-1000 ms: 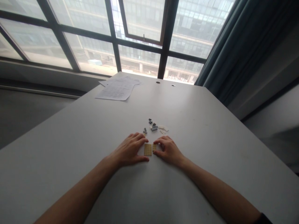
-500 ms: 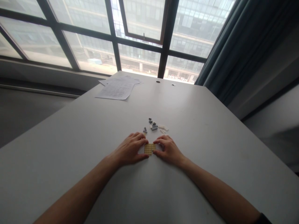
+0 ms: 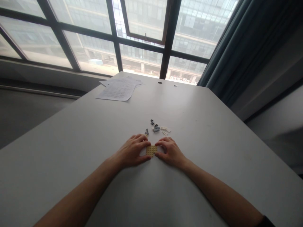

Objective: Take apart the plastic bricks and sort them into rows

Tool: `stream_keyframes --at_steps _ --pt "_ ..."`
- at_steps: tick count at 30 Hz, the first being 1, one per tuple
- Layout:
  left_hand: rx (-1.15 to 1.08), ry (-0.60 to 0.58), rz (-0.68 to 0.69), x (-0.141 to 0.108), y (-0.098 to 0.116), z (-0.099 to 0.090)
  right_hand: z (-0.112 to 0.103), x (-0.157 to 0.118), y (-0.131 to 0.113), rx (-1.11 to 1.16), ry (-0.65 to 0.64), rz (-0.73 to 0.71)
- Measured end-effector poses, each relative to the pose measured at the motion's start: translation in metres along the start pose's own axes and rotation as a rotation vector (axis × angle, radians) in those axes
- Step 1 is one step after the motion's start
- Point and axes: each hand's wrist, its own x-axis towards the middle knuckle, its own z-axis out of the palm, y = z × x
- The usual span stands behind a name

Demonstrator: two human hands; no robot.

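Note:
Two tan studded toy-brick plates lie flat side by side on the white table, their edges meeting or nearly so. My left hand (image 3: 134, 150) grips the larger tan plate (image 3: 149, 151) between thumb and fingers at its left side. From the right, my right hand (image 3: 169, 151) pinches the smaller tan plate (image 3: 155, 148) by its upper and lower edges. Whether the two plates are joined I cannot tell. Just beyond my fingertips are loose grey pieces (image 3: 156, 129) and white pieces (image 3: 165, 128). A small grey piece (image 3: 147, 131) lies near my left fingers.
The white table (image 3: 201, 126) stretches to a large window with dark frames (image 3: 167, 47). Printed paper sheets (image 3: 117, 90) lie at its far left. Two round holes are near the back edge, one a dark hole (image 3: 160, 83). A blue-grey curtain (image 3: 227, 60) hangs at the right.
Both hands stay in place. The smaller tan plate seems to have shifted very slightly left against the larger one.

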Motion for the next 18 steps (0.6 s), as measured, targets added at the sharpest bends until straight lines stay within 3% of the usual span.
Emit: stream_keyframes --at_steps 8,14,18 --pt "0.0 0.06 -0.001 -0.001 -0.006 0.002 0.0 0.001 0.003 0.043 0.019 -0.002" --pt "0.099 0.264 -0.243 -0.002 -0.028 0.004 -0.02 0.009 0.026 0.068 0.168 0.086" --pt "0.179 0.255 -0.262 -0.001 -0.03 0.005 -0.027 0.026 0.039 -0.082 0.212 0.084"
